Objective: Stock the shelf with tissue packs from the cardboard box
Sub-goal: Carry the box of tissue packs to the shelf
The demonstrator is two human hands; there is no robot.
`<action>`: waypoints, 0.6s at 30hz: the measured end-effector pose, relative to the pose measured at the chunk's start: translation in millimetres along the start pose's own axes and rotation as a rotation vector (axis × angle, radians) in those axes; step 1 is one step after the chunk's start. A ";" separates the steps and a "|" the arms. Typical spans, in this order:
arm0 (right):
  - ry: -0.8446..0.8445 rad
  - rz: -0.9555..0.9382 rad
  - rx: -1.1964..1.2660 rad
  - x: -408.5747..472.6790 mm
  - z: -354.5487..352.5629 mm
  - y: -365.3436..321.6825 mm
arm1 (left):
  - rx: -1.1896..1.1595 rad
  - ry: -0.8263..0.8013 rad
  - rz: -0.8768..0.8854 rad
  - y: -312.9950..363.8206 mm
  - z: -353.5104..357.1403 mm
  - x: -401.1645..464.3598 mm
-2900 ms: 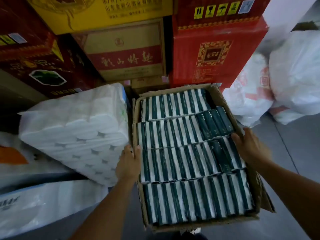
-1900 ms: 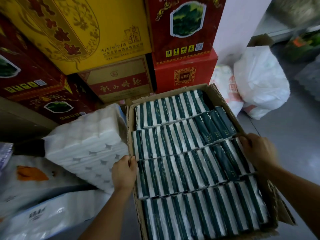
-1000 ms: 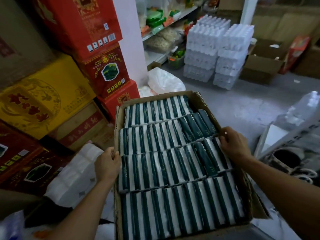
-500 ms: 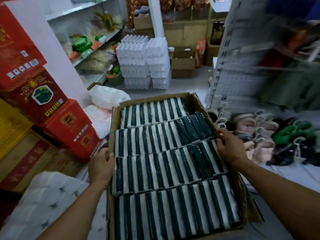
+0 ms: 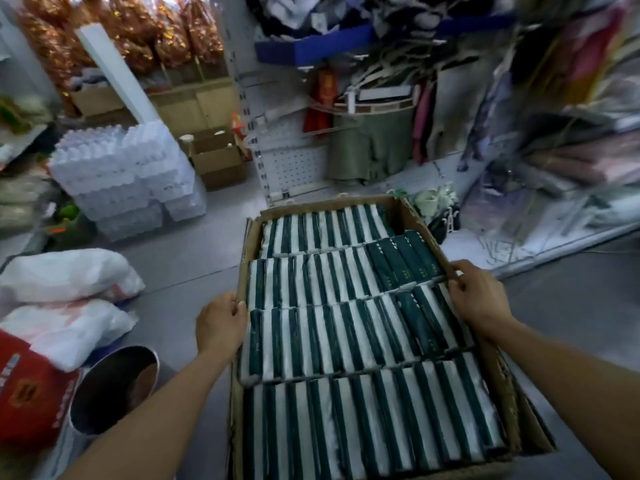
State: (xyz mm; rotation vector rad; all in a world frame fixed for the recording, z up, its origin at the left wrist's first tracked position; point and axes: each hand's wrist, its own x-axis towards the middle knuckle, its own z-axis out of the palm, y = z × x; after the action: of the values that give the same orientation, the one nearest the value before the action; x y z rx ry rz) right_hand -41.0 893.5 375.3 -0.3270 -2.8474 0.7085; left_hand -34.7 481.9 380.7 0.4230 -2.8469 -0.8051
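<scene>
Red printed carton (image 5: 26, 386) sits at your far left, with crinkled white plastic bags (image 5: 65, 292) above it and a shiny round metal tin (image 5: 110, 393) beside it. Behind them stands a stack of clear shrink-wrapped bottles (image 5: 128, 178) on the grey floor. Your left hand (image 5: 220, 325) curls its fingers over the left rim of the brown cardboard box (image 5: 244, 251), gripping it. Inside lie the tissue packs (image 5: 346, 334), soft rectangular packs striped dark green and white, in four tight rows filling the box. Your right hand (image 5: 479, 301) grips the right rim, fingers hooked over the edge. Farther right, the white pegboard shelf (image 5: 294, 164) carries hanging cloth goods. Half a second ago the red cartons filled your left side and the shelf stood farther right; your grip is unchanged.
</scene>
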 end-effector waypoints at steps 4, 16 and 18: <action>0.023 0.178 -0.058 1.8 -40.5 53.9 | -0.025 -0.070 0.119 70.0 36.3 11.8; 0.322 0.593 -0.031 24.1 -137.5 200.0 | -0.053 -0.291 0.539 320.5 180.1 87.9; 0.368 0.648 -0.047 25.6 -152.0 223.4 | -0.059 -0.322 0.597 364.5 205.7 91.7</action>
State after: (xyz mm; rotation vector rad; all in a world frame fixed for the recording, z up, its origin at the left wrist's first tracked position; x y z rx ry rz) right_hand 7.2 1159.2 403.4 -1.2751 -2.3917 0.5938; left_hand -249.8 851.5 407.2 -0.5937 -2.9475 -0.8789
